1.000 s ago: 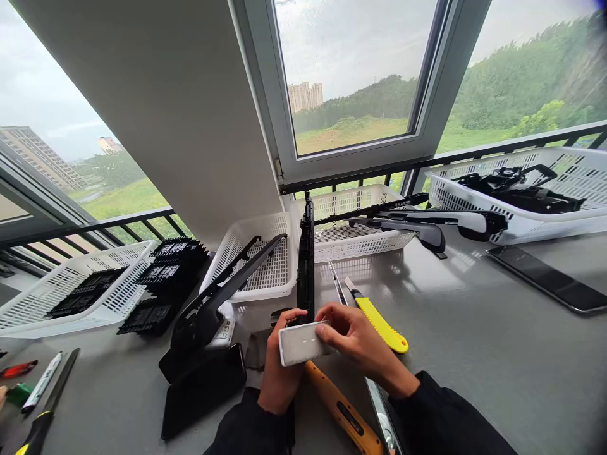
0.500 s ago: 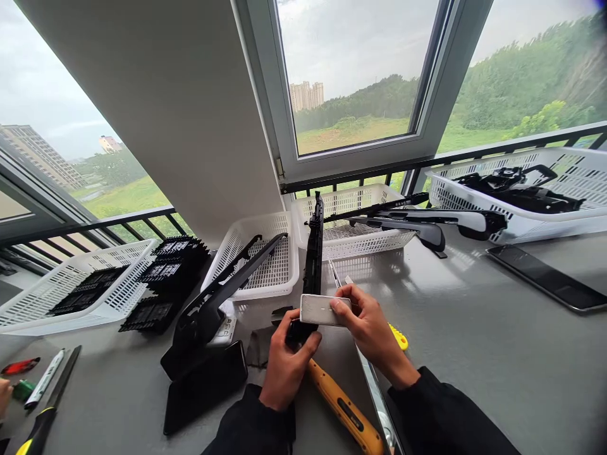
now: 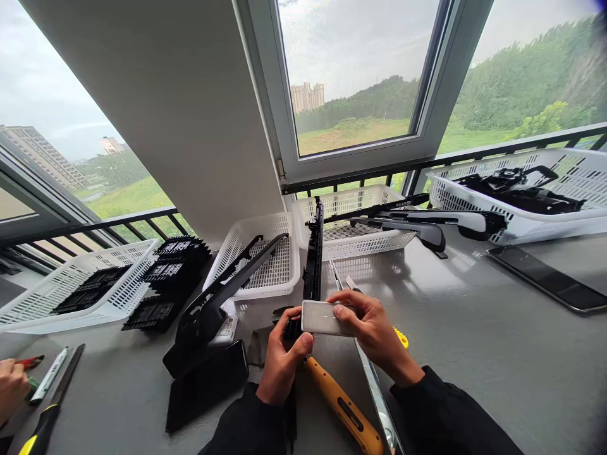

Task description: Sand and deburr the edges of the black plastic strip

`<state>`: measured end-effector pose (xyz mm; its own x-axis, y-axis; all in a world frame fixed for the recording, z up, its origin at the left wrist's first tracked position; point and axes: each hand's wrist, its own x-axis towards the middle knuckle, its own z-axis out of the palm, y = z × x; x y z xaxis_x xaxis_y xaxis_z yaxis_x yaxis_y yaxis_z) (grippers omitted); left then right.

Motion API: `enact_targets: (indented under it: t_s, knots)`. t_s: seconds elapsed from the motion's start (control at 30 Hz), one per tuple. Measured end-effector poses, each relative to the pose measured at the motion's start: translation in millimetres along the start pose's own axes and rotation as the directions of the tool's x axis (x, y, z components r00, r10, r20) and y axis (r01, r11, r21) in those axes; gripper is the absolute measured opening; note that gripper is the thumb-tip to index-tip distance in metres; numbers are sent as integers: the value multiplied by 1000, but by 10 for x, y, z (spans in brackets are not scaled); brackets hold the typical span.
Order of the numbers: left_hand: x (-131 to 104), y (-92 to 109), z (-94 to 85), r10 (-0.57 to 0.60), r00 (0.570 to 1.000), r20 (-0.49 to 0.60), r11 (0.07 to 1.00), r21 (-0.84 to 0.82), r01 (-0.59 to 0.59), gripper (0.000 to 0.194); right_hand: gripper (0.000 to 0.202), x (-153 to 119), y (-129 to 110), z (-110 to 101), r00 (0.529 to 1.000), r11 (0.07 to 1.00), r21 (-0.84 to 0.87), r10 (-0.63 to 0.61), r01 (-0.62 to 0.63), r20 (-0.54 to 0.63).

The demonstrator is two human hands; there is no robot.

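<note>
My right hand (image 3: pixel 368 325) grips a flat, pale grey rectangular block (image 3: pixel 318 319) with thumb on top and fingers behind. My left hand (image 3: pixel 281 360) is closed around the near end of a long black plastic strip (image 3: pixel 313 259), which points away from me toward the baskets. The block's left end lies over the strip near my left fingertips; whether they touch cannot be made out. Below my hands lies an orange-yellow handled tool (image 3: pixel 344 404). A long metal bar (image 3: pixel 372 379) runs beside it, under my right wrist.
White baskets (image 3: pixel 251 291) line the railing. Black grid-like parts (image 3: pixel 165 272) are stacked at left. Black curved parts (image 3: pixel 203 322) and a dark phone (image 3: pixel 208 385) lie left of my hands; another phone (image 3: pixel 545 278) lies right. Another person's hand (image 3: pixel 12 385) is beside a marker (image 3: pixel 50 376) and file (image 3: pixel 66 379).
The grey block and my right hand have shifted slightly down and right. My left hand has moved a little left. The other person's hand has come further in from the left, to the red object.
</note>
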<state>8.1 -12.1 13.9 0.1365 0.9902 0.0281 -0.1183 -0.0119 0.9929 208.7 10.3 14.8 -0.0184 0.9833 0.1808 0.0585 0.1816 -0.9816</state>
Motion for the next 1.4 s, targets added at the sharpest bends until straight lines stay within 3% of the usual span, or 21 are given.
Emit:
enact_targets:
  t_s: [0.1, 0.23, 0.4, 0.57, 0.77, 0.97, 1.1, 1.27, 1.4]
  knots:
    - [-1, -32, -18, -4, 1000, 27, 1000, -15, 4, 64, 32, 7, -10, -25, 999, 1000, 5, -15, 15, 39]
    - [-11, -51, -28, -9, 1000, 11, 998, -56, 10, 62, 33, 16, -20, -51, 999, 1000, 10, -21, 21, -38]
    - [-19, -50, -15, -43, 999, -4, 993, -111, 43, 55, 30, 14, -19, -53, 997, 999, 36, -12, 9, 82]
    - [-22, -22, 17, -75, 997, -32, 970, -236, 65, 52, 32, 2, -43, -37, 998, 999, -17, -31, 30, -52]
    - [-34, -3, 32, -118, 993, -19, 958, -264, 109, 54, 27, -28, -79, -33, 999, 998, -48, -48, 47, -13]
    - [9, -74, -40, -91, 996, 8, 973, -212, 90, 56, 35, -16, -24, -16, 994, 998, -64, -26, 19, -110]
    - [22, -103, -68, -41, 995, 88, 998, -54, 46, 54, 35, 5, -7, -26, 998, 999, -47, -17, 14, -64]
    - [-4, -31, 5, -27, 992, 124, 994, 108, 14, 50, 39, 0, 7, -9, 993, 998, -59, 1, -9, -120]
    - [-14, 71, 66, -31, 991, 134, 990, 142, 12, 38, 36, -37, 6, 42, 1000, 999, -47, 12, -12, -20]
